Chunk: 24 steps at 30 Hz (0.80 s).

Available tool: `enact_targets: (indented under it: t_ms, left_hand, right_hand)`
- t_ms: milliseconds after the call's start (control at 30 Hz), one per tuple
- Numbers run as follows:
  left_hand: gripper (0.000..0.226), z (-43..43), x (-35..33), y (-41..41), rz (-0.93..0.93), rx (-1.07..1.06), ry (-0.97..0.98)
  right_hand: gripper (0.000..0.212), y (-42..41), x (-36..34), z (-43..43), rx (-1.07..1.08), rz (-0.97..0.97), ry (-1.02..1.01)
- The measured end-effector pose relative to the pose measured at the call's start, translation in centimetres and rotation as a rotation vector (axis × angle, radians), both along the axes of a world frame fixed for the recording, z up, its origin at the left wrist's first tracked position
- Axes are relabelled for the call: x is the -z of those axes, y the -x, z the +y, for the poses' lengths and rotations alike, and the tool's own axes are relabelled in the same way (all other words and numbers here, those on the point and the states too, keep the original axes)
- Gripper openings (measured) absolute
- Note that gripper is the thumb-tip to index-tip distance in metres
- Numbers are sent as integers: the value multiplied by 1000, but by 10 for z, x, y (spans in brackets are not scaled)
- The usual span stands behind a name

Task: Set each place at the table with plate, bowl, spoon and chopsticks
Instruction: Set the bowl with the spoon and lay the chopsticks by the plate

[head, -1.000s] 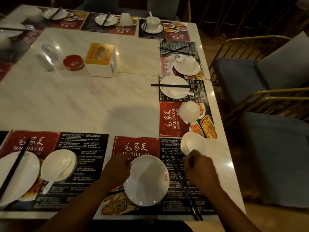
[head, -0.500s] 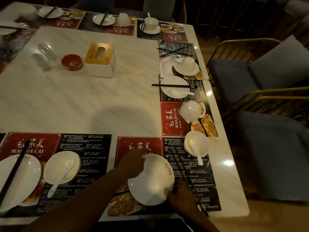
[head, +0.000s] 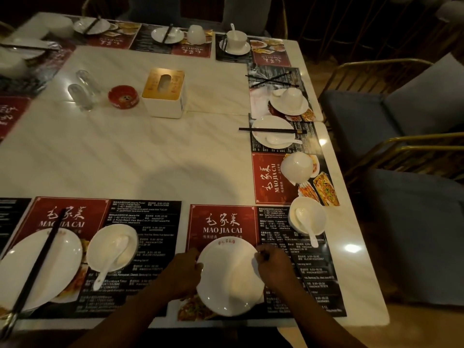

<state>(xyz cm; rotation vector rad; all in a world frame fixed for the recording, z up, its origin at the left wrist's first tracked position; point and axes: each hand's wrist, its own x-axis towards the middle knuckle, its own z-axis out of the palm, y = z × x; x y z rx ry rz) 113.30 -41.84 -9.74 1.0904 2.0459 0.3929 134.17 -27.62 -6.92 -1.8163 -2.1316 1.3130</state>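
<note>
Head view, and we're at the near right place setting. The plate (head: 229, 277) sits on the near half of the placemat (head: 223, 222), close to the near edge of the table (head: 125, 159). The left hand (head: 185, 270) is on the plate's left rim, fingers curled against it in a grip. The right hand (head: 272, 263) is at the right rim with its fingers bunched tight. Something dark shows at the fingertips, but I cannot tell whether they pinch the rim or something else.

The bowl (head: 307, 218) stands well apart, far and to the right, with the spoon (head: 305, 226) lying in it and its handle sticking out over the near rim.

Now the risks, as I judge them. The plate is glossy and the mat is slick, so a nudge toward the near side could send it over the edge. If the right hand lifts carelessly toward the far right, it could clip that spoon handle and flip it out. This place's chopsticks are not in sight, so they may get forgotten.
</note>
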Motion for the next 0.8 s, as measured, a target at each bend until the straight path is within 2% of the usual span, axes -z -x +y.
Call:
enact_targets:
  t_ms: [800]
  left_hand:
    - [9,2,6,2,33,-10,-30]
  right_hand:
    - [15,-2,10,-6,7,-43,-64]
